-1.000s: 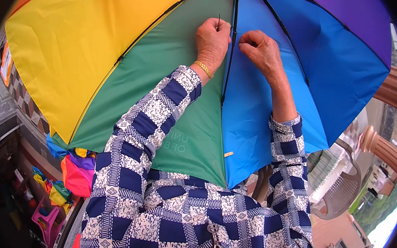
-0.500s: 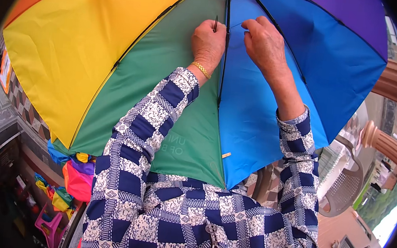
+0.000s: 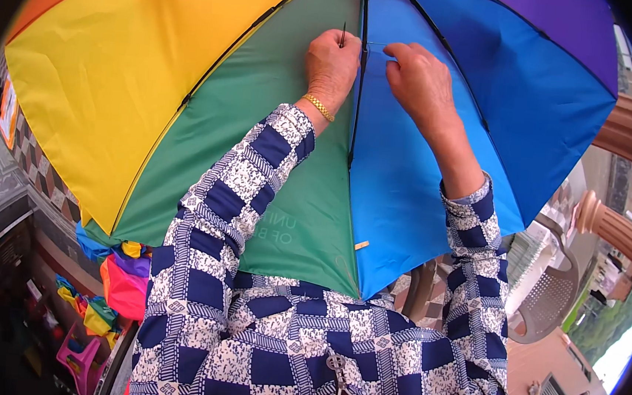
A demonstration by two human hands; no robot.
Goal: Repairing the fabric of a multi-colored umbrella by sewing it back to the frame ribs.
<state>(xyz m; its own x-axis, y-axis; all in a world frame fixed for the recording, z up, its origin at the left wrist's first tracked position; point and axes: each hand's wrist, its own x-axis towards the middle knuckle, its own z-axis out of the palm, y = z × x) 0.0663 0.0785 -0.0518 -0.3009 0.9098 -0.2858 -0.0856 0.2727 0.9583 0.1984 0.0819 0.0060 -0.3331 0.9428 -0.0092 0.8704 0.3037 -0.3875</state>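
The inside of a rainbow-coloured umbrella (image 3: pixel 259 171) spreads before me, its green and blue panels meeting at a thin black rib (image 3: pixel 353 126). On the green side, my left hand (image 3: pixel 333 65) is closed beside the rib, a small dark pointed tool (image 3: pixel 343 35) sticking up from its fingers; the rest of the tool is hidden. My right hand (image 3: pixel 422 79), over the blue panel, pinches a fine thread (image 3: pixel 376 44). That thread runs almost level from its fingertips to the rib by my left hand. A small tan tag (image 3: pixel 361 246) lies at the seam near the umbrella's lower edge.
Folded bright cloth (image 3: pixel 125 284) is heaped at the lower left, above a pink plastic basket (image 3: pixel 79 364). To the right stand a perforated plastic chair (image 3: pixel 546 290) and reddish columns (image 3: pixel 610 228).
My right hand has dipped slightly and its fingers have curled in. The thread, slanting before, now stretches straight and nearly level. My left hand has barely moved.
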